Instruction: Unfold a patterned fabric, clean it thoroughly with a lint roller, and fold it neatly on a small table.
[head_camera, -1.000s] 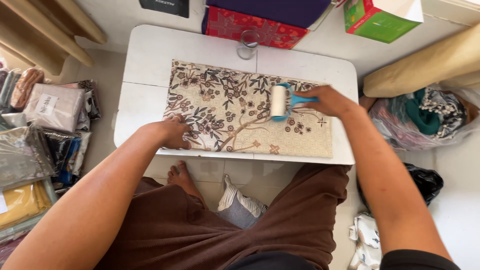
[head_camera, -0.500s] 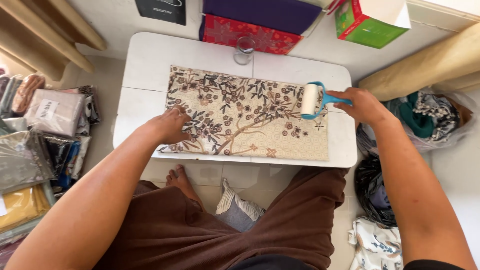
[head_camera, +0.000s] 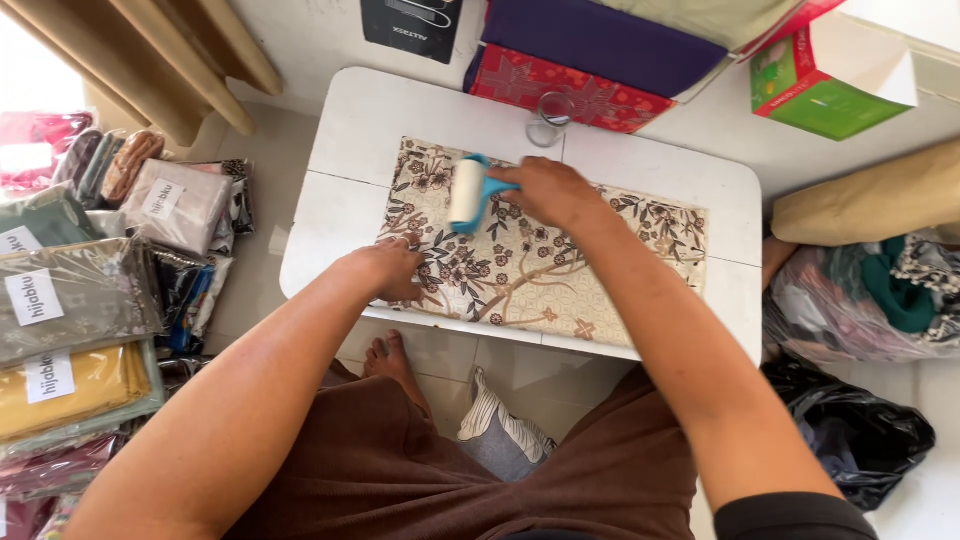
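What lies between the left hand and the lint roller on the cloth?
Head view: only bare floral cloth between left hand and lint roller, held by right hand.

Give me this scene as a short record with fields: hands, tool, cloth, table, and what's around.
left hand: flat on the cloth's near left edge
right hand: grips the roller's blue handle
roller: white, lying on the cloth's left part
cloth: beige, floral, spread flat
table: white, low
glass: at the far edge
floor left: packed fabrics
floor right: bags of cloth
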